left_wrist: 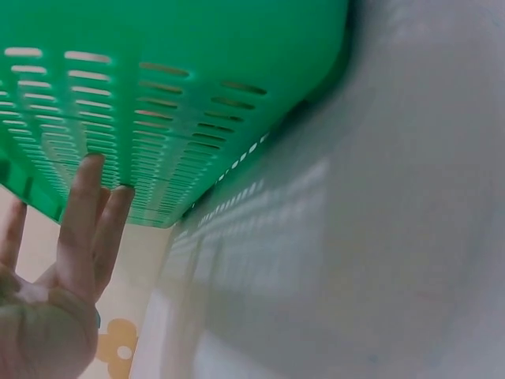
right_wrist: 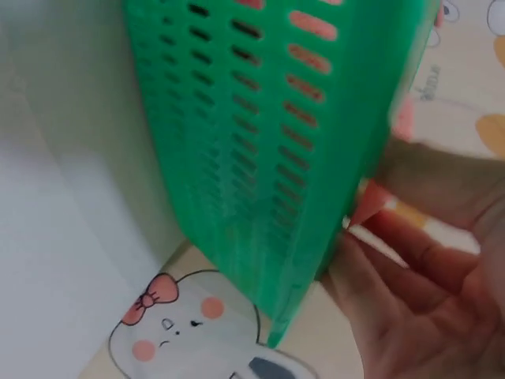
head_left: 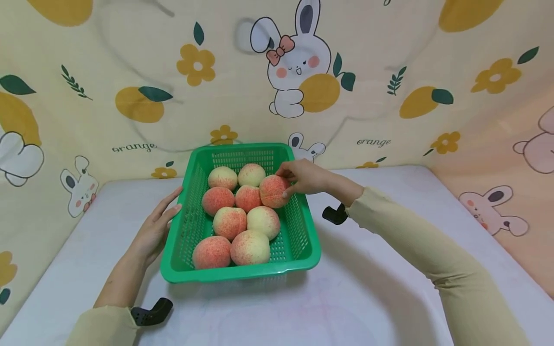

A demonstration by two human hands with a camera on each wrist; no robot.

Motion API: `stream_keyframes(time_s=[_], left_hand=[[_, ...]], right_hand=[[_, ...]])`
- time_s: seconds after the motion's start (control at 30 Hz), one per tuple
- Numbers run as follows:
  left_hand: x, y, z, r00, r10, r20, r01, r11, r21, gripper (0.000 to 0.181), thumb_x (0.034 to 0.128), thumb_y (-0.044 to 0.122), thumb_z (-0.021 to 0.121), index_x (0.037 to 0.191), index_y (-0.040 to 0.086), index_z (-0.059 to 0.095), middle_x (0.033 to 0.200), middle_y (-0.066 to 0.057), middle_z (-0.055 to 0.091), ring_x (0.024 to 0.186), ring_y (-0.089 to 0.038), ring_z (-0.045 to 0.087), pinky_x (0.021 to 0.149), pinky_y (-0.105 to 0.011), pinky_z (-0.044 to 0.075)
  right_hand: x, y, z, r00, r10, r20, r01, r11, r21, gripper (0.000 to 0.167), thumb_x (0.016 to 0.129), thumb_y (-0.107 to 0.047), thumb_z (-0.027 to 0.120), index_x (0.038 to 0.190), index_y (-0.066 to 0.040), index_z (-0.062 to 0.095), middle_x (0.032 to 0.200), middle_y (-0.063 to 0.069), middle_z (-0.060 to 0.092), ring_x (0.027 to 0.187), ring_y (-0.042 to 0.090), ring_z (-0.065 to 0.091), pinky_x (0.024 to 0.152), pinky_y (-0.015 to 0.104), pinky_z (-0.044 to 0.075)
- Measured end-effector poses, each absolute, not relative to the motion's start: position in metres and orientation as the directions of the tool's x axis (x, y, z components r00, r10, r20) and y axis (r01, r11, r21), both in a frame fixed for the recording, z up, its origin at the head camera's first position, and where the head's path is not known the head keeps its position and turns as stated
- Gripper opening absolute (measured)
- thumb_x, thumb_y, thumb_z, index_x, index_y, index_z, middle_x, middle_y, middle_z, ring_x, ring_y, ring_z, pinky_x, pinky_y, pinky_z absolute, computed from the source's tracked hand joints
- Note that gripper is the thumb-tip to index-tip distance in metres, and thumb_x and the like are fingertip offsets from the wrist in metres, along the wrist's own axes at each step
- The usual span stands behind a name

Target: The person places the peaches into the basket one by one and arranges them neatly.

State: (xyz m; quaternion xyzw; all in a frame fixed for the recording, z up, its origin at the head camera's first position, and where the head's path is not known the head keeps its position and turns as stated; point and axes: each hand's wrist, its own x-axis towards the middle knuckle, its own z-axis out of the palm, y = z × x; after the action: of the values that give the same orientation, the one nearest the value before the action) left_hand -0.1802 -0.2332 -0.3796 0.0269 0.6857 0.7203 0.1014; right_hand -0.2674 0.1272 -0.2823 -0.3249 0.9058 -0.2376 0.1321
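A green slatted plastic basket (head_left: 242, 275) holds several peaches, some red, some pale yellow with a red blush. At the basket's right side, my right hand (head_left: 308, 177) grips a red peach (head_left: 272, 192) between thumb and fingers. In the right wrist view the basket wall (right_wrist: 237, 158) hides most of that peach, and the fingers (right_wrist: 371, 292) reach over the rim. My left hand (head_left: 152, 230) rests against the basket's left rim. The left wrist view shows its fingers (left_wrist: 79, 229) fairly straight, touching the slatted outer wall (left_wrist: 173, 118).
The basket stands on a white table (head_left: 368, 298), towards its back. Behind it hangs a cream cloth (head_left: 242, 129) printed with rabbits, flowers and oranges. A black device (head_left: 152, 312) sits at the left wrist, and another black device (head_left: 335, 215) shows by the right wrist.
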Motion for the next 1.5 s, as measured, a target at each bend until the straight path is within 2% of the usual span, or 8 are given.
stream_keyframes(time_s=[0.17,0.4,0.57,0.77,1.0,1.23,1.37,1.5], left_hand=[[-0.18,-0.234,-0.378,-0.976,0.182,-0.123,-0.127,-0.011,0.992,0.058,0.0993,0.039,0.05,0.152,0.036,0.024,0.119,0.009,0.051,0.091,-0.005,0.066,0.078,-0.025,0.055],[-0.18,-0.237,-0.37,-0.983,0.148,-0.105,-0.076,0.188,0.979,0.058,0.0985,0.045,0.048,0.151,0.034,0.026,0.116,0.018,0.053,0.097,0.001,0.063,0.083,-0.032,0.05],[-0.18,-0.239,-0.362,-0.995,0.089,-0.053,-0.022,0.323,0.946,0.059,0.0964,0.046,0.053,0.149,0.028,0.034,0.115,0.015,0.055,0.101,0.003,0.057,0.091,-0.038,0.048],[-0.182,-0.237,-0.354,-1.0,0.003,0.017,0.017,0.423,0.906,0.059,0.0952,0.043,0.056,0.144,0.014,0.044,0.128,-0.006,0.053,0.104,0.004,0.051,0.089,-0.023,0.052],[-0.187,-0.231,-0.348,-0.991,-0.121,0.05,-0.008,0.439,0.898,0.054,0.0948,0.042,0.057,0.135,0.007,0.053,0.11,0.009,0.058,0.094,0.004,0.056,0.079,-0.013,0.05],[-0.186,-0.22,-0.348,-0.949,-0.252,0.189,0.012,0.57,0.821,0.038,0.0951,0.036,0.059,0.119,0.007,0.066,0.117,-0.01,0.064,0.097,-0.007,0.054,0.088,-0.033,0.046],[-0.185,-0.219,-0.35,-0.92,-0.224,0.323,0.107,0.647,0.755,0.03,0.0944,0.026,0.062,0.113,0.004,0.069,0.116,-0.017,0.065,0.11,-0.026,0.057,0.097,-0.05,0.043],[-0.185,-0.219,-0.35,-0.892,-0.15,0.426,0.175,0.755,0.632,0.028,0.0935,0.024,0.063,0.111,0.003,0.069,0.116,-0.021,0.062,0.112,-0.039,0.054,0.09,-0.056,0.042]], right_hand=[[-0.271,0.142,-0.291,-0.758,-0.643,-0.107,-0.396,0.584,-0.708,0.057,0.085,-0.018,0.075,0.135,-0.003,0.051,0.137,0.012,0.054,0.13,0.028,0.049,0.105,0.038,0.043],[-0.271,0.163,-0.307,-0.785,-0.616,-0.073,-0.205,0.369,-0.907,0.057,0.088,-0.022,0.071,0.14,-0.01,0.049,0.141,0.004,0.052,0.133,0.019,0.046,0.109,0.04,0.038],[-0.266,0.17,-0.31,-0.792,-0.609,-0.043,-0.162,0.277,-0.947,0.054,0.09,-0.017,0.067,0.14,-0.009,0.048,0.143,0.009,0.05,0.133,0.023,0.046,0.111,0.043,0.035],[-0.258,0.173,-0.311,-0.813,-0.583,-0.013,-0.151,0.231,-0.961,0.052,0.092,-0.016,0.065,0.14,-0.006,0.048,0.14,0.012,0.052,0.128,0.024,0.051,0.111,0.045,0.035],[-0.252,0.182,-0.313,-0.861,-0.504,0.063,-0.21,0.242,-0.947,0.05,0.09,-0.017,0.067,0.136,-0.004,0.052,0.135,0.016,0.056,0.123,0.026,0.055,0.105,0.042,0.043],[-0.239,0.187,-0.314,-0.846,-0.447,0.29,-0.495,0.459,-0.738,0.041,0.089,-0.018,0.07,0.127,-0.008,0.062,0.132,0.009,0.06,0.119,0.024,0.057,0.091,0.039,0.053],[-0.229,0.19,-0.316,-0.734,-0.489,0.471,-0.679,0.554,-0.482,0.033,0.088,-0.012,0.069,0.12,-0.007,0.066,0.128,0.011,0.061,0.117,0.026,0.058,0.089,0.042,0.053],[-0.223,0.194,-0.317,-0.616,-0.552,0.562,-0.755,0.616,-0.223,0.032,0.086,-0.012,0.071,0.117,-0.007,0.067,0.127,0.014,0.06,0.113,0.03,0.061,0.086,0.045,0.054]])
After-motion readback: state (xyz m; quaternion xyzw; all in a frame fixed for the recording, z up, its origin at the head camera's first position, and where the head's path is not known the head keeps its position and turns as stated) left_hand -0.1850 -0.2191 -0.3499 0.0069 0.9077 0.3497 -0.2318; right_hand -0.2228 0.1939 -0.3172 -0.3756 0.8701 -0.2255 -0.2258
